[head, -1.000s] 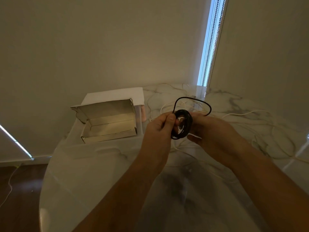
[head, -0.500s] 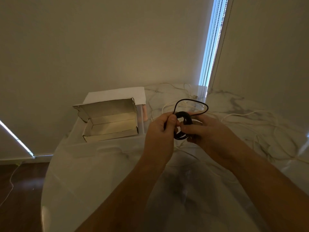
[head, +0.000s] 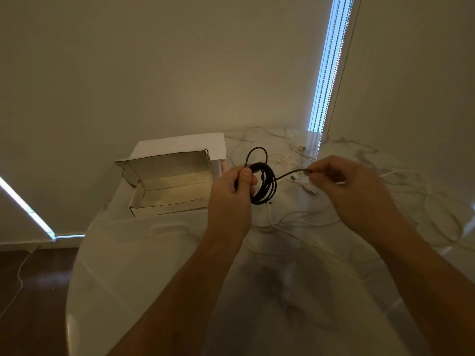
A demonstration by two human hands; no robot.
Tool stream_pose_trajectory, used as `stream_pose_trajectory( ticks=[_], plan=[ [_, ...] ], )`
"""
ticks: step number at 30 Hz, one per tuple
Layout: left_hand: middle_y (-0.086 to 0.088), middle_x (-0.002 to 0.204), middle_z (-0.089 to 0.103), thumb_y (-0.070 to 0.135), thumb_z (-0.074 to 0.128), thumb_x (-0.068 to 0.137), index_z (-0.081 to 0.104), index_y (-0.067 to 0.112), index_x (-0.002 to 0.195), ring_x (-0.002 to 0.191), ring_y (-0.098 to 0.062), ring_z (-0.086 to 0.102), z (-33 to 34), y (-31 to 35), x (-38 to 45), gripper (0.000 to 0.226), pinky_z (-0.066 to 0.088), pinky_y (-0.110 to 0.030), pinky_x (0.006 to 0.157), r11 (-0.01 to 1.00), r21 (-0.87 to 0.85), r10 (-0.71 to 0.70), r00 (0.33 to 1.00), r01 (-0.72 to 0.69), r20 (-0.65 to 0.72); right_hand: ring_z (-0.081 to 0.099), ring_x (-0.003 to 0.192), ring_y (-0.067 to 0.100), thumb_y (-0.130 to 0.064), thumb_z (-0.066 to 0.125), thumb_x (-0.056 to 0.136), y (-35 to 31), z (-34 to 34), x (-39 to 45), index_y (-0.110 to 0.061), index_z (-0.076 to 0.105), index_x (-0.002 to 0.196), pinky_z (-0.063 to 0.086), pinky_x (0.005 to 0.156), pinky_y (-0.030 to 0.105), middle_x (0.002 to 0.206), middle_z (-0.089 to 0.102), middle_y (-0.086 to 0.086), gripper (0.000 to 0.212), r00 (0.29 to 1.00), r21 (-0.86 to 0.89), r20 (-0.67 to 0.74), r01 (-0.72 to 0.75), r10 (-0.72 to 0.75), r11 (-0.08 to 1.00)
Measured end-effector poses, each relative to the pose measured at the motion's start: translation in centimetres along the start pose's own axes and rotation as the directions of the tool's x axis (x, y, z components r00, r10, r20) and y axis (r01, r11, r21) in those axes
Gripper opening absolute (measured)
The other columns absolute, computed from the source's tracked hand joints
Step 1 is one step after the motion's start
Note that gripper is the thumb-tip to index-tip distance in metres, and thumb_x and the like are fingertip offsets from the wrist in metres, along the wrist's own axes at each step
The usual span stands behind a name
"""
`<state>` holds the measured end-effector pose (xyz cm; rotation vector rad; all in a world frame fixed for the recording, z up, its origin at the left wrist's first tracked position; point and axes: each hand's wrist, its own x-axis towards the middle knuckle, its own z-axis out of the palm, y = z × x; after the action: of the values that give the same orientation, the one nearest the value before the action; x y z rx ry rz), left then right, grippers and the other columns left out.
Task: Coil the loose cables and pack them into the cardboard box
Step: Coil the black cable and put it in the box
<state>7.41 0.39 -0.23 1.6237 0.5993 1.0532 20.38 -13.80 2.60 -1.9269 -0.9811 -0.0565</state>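
The cardboard box (head: 167, 186) sits open on the marble table (head: 144, 265), its lid flap standing up at the back; nothing shows inside it — only bare walls and floor. It stands to the left of both hands, near the wall.

The left hand (head: 231, 199) is curled round a coil of black cable (head: 264, 185), thumb pressed over the loops, and holds it above the table just right of the box. One loose loop stands up above the coil. A free length runs from the coil to the right hand (head: 344, 186), whose fingertips pinch the cable's end — the hands are held apart.

Loose white cables (head: 295, 219) sprawl over the table beneath and behind the hands.
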Motion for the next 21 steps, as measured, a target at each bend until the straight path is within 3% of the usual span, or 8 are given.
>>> stream_pose_trajectory(
  ticks=[4,8,12,18,21],
  plan=[
    [0.006,0.073,0.059,0.017,0.046,0.105,0.065,0.011,0.087,0.06,0.004,0.051,0.0,0.2,0.0,0.027,0.042,-0.008,0.06,1.0,0.023,-0.008,1.0,0.007,0.014,0.059,0.078,0.003,-0.024,0.067,0.091,1.0,-2.2,1.0,-0.032,0.072,0.095,0.039,0.066,0.007,0.085,0.068,-0.014,0.01,0.974,0.084,-0.228,0.004,0.015,0.996],
    [0.005,0.072,0.058,0.015,0.047,0.105,0.064,0.015,0.087,0.06,0.006,0.051,0.2,0.4,-0.2,0.025,0.043,-0.008,0.06,1.0,0.031,-0.006,0.999,0.004,0.041,0.065,0.086,0.014,-0.028,0.067,0.09,2.3,-3.7,1.6,-0.034,0.072,0.098,0.051,0.079,0.032,0.088,0.07,-0.01,0.011,0.93,0.143,-0.363,-0.01,0.062,0.99],
    [0.003,0.076,0.058,0.019,0.046,0.105,0.065,0.014,0.093,0.063,0.005,0.051,0.5,0.2,-0.3,0.023,0.044,-0.009,0.062,0.999,0.029,-0.029,0.997,0.027,0.065,0.067,0.089,0.018,-0.031,0.067,0.09,2.8,-4.2,1.9,-0.033,0.073,0.101,0.053,0.082,0.037,0.091,0.072,-0.006,0.013,0.91,0.138,-0.406,-0.028,0.083,0.99],
    [0.003,0.077,0.059,0.022,0.045,0.106,0.064,0.011,0.095,0.064,0.004,0.051,0.4,0.1,-0.4,0.025,0.044,-0.009,0.064,0.998,0.056,-0.042,0.996,0.038,0.08,0.066,0.086,0.019,-0.032,0.065,0.09,3.0,-4.3,1.9,-0.03,0.074,0.102,0.05,0.075,0.031,0.09,0.071,-0.004,0.015,0.9,0.104,-0.425,-0.058,0.097,0.993],
    [0.003,0.078,0.059,0.024,0.043,0.106,0.064,0.011,0.095,0.066,0.003,0.051,0.4,0.2,-0.6,0.027,0.043,-0.009,0.065,0.994,0.105,-0.019,0.995,0.009,0.102,0.066,0.088,0.019,-0.034,0.063,0.089,2.8,-4.7,1.9,-0.03,0.073,0.102,0.054,0.084,0.041,0.092,0.072,-0.005,0.017,0.886,0.072,-0.457,-0.055,0.082,0.996]
  ],
)
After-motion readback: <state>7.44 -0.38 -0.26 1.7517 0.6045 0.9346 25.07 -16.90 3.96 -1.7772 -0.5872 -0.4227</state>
